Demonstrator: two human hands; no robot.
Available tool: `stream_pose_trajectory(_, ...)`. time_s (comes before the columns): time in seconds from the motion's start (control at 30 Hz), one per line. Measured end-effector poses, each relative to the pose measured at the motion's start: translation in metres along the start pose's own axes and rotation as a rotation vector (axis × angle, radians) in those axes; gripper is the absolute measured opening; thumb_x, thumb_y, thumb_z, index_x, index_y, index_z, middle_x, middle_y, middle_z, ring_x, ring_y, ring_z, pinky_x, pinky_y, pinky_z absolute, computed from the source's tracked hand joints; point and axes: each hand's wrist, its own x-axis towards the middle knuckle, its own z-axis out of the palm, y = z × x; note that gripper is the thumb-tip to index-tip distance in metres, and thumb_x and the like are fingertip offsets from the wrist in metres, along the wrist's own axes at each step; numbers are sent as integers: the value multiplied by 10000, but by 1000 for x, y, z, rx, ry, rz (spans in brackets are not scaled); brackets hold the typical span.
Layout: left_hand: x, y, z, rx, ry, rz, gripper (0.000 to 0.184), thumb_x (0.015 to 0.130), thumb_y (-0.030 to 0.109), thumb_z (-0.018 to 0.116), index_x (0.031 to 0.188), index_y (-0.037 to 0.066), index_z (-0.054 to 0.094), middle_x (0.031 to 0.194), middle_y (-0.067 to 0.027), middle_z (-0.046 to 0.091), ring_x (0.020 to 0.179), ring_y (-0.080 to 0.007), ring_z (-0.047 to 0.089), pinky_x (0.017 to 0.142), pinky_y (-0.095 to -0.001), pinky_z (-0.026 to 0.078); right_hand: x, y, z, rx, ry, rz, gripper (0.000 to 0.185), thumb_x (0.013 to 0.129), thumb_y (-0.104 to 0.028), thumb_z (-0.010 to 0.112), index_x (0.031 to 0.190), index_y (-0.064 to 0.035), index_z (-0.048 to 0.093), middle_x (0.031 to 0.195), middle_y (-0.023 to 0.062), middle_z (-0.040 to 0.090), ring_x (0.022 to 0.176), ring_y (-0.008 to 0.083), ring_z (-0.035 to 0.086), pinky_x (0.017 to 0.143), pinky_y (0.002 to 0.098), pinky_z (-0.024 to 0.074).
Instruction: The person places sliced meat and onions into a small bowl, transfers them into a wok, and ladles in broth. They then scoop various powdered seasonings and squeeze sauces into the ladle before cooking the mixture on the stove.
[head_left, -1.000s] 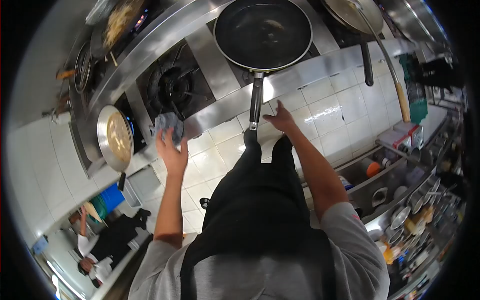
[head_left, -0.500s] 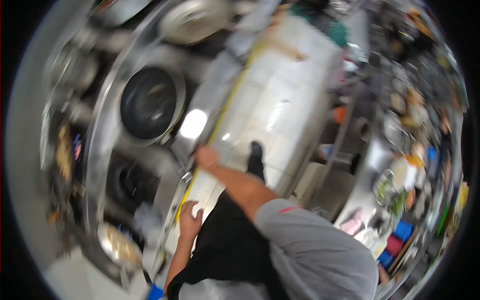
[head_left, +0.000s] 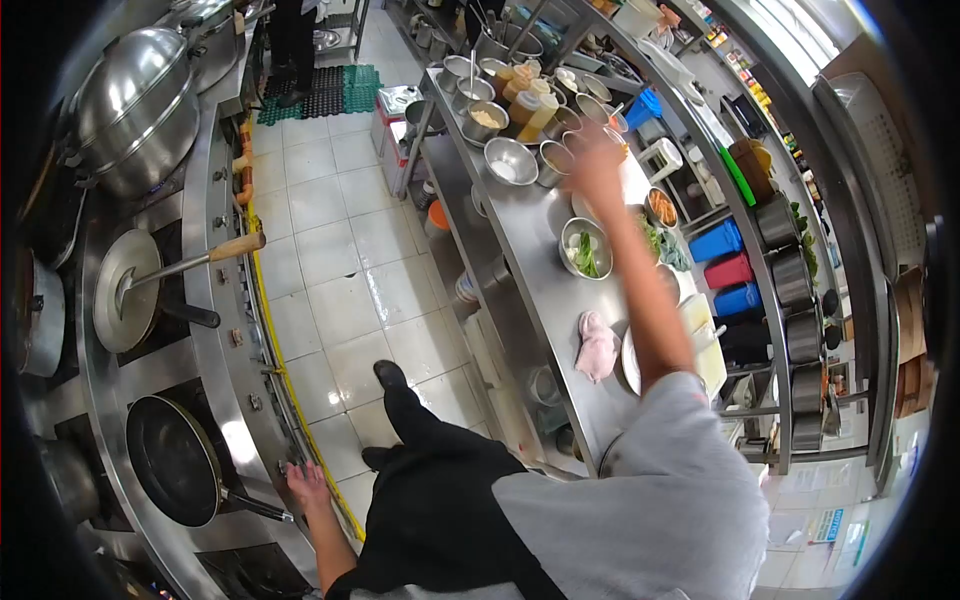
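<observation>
My left hand (head_left: 308,486) is at the front of the stove (head_left: 230,440), with its fingers curled at a small control knob (head_left: 283,467). Close by, a black frying pan (head_left: 175,460) sits on a burner, its handle pointing toward that hand. My right hand (head_left: 597,165) reaches over the steel worktable (head_left: 540,290), smeared by motion, so its fingers cannot be read. Around it stand small metal bowls and squeeze bottles (head_left: 530,105). Under my right arm are a bowl with green leaves (head_left: 585,248), a bowl of orange strips (head_left: 660,207) and a pink cloth (head_left: 597,347).
A wok with a wooden-handled spatula (head_left: 185,265) and a large lidded steel pot (head_left: 135,110) stand on the stove. A tiled aisle (head_left: 340,290) runs between stove and worktable. Shelves with blue and red bins (head_left: 725,272) rise at right. Another person's legs (head_left: 292,50) show far off.
The view has swung round and sharpened. My right hand has gone from the stove front across to the worktable. My left hand is now at the stove knob.
</observation>
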Motion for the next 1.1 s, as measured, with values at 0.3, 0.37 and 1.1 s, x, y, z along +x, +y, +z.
stream_pose_trajectory(0.3, 44, -46, -27, -67, -29, 59, 425, 1003, 450, 604, 1325, 182, 537, 1243, -66, 561, 1032, -259, 599, 907, -474, 542, 14, 355, -112, -390, -41, 234, 641, 886, -569, 677, 1270, -55, 694, 1180, 214, 693, 1007, 375, 661, 774, 462, 536)
stream_pose_trajectory(0.37, 31, -44, -6, -33, 149, 115, 528, 979, 461, 654, 1389, 163, 506, 1360, -62, 550, 1025, -295, 636, 924, -498, 541, -40, 367, -48, -231, -185, 279, 621, 904, -548, 672, 1294, -64, 676, 1164, 189, 690, 968, 340, 652, 747, 434, 526)
stream_pose_trajectory(1.1, -241, 82, 24, -233, -276, 161, 720, 1017, 722, 388, 1364, 114, 555, 1283, -139, 674, 1201, -346, 671, 1014, -472, 510, -489, -446, 136, 1077, -2439, 735, 256, 1065, -361, 526, 1075, -123, 618, 813, 37, 577, 529, 98, 462, 418, 238, 363)
